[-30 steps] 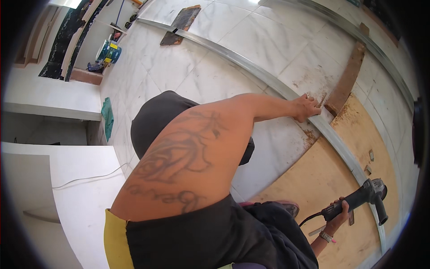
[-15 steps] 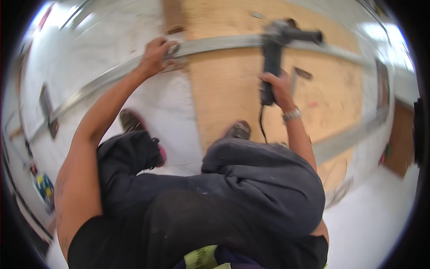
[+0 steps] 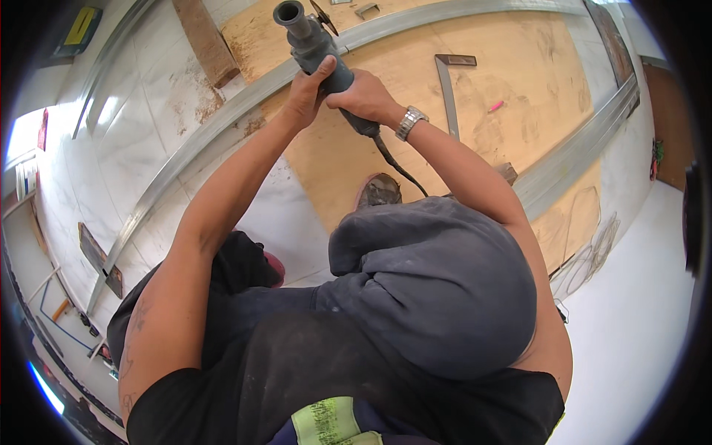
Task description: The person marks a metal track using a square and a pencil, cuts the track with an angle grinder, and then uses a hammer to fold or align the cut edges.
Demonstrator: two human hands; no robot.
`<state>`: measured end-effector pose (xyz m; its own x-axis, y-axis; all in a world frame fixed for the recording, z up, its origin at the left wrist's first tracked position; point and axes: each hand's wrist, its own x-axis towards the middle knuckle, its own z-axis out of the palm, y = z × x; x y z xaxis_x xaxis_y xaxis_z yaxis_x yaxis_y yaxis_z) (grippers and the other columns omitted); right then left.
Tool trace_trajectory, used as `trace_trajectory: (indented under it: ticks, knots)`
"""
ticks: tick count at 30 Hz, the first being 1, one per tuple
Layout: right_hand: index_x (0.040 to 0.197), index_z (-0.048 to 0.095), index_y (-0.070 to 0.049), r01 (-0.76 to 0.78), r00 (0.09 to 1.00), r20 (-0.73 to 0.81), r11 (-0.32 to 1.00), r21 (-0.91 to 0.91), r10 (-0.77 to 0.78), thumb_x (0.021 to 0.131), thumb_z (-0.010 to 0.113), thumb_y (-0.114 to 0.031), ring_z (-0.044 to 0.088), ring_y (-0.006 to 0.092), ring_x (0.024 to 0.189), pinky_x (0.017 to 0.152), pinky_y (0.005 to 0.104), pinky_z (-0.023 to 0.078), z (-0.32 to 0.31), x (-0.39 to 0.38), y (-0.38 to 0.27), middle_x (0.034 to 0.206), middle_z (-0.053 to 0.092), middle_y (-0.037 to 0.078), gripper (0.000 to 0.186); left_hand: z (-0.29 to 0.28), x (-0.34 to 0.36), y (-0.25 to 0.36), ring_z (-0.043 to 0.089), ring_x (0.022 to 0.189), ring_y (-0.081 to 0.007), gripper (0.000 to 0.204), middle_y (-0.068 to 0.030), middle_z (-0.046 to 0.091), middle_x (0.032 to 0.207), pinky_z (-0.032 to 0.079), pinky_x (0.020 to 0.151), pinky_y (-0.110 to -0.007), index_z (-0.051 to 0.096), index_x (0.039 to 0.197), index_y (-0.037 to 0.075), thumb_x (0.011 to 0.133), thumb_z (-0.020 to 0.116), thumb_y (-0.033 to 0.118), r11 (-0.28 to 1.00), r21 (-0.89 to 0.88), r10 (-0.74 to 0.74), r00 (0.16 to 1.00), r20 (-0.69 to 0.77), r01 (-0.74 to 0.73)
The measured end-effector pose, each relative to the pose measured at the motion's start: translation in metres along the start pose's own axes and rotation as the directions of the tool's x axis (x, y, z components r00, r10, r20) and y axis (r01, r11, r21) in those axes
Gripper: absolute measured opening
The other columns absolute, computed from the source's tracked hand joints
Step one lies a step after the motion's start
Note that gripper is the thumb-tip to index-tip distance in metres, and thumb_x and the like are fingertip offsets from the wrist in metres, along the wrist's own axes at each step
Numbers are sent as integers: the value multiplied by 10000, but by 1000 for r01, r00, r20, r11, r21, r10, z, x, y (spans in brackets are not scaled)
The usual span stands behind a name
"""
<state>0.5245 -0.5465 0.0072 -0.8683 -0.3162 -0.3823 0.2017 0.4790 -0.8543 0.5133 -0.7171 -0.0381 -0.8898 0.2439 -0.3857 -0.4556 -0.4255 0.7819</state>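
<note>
A grey angle grinder is held out in front of me, over a plywood sheet and a long metal channel lying across it. My left hand grips the grinder body from the left. My right hand, with a wristwatch, holds the rear handle where the black cord leaves. The disc sits at the far end near the channel. My knees and a brown shoe are below the hands.
A steel square and a pink marker lie on the plywood. A wooden block rests on the marble floor at upper left. A second metal channel runs along the right. Coiled wire lies lower right.
My left hand has left the metal channel and joined the right on the grinder. The view has swung and the grinder now points away at top centre.
</note>
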Motion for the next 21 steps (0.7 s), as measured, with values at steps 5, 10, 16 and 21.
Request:
trace_trajectory:
  ticks: [5, 10, 16, 21]
  knots:
    - [948, 696, -19, -38, 999, -27, 999, 11, 38, 646, 779, -379, 713, 264, 807, 755, 366, 560, 6, 4, 6, 872, 737, 137, 478, 3, 7, -6, 645, 1057, -166, 611, -55, 666, 1171, 522, 928, -326, 612, 1247, 35, 850, 835, 442, 999, 30, -21, 999, -35, 22]
    - [954, 696, -24, -71, 997, -34, 997, 29, 72, 661, 781, -395, 716, 267, 818, 755, 360, 563, 7, 5, 9, 890, 743, 139, 481, 4, 7, -7, 639, 1030, -147, 594, -48, 667, 1148, 516, 919, -316, 616, 1239, 32, 850, 832, 425, 998, 50, -19, 998, -58, 22]
    - [933, 699, -25, -84, 996, -34, 996, 41, 86, 671, 783, -388, 716, 261, 801, 745, 356, 561, 8, 7, 10, 879, 746, 130, 455, 8, 6, -4, 646, 990, -141, 580, -50, 671, 1128, 531, 876, -314, 617, 1235, 27, 853, 828, 408, 997, 67, -25, 995, -99, 32]
    - [917, 702, -25, -77, 997, -23, 996, 46, 78, 680, 781, -379, 716, 254, 792, 736, 354, 561, 8, 7, 11, 862, 744, 125, 433, 9, 5, -4, 647, 984, -137, 562, -45, 676, 1116, 537, 867, -315, 620, 1229, 33, 849, 836, 386, 999, 52, -11, 995, -95, 16]
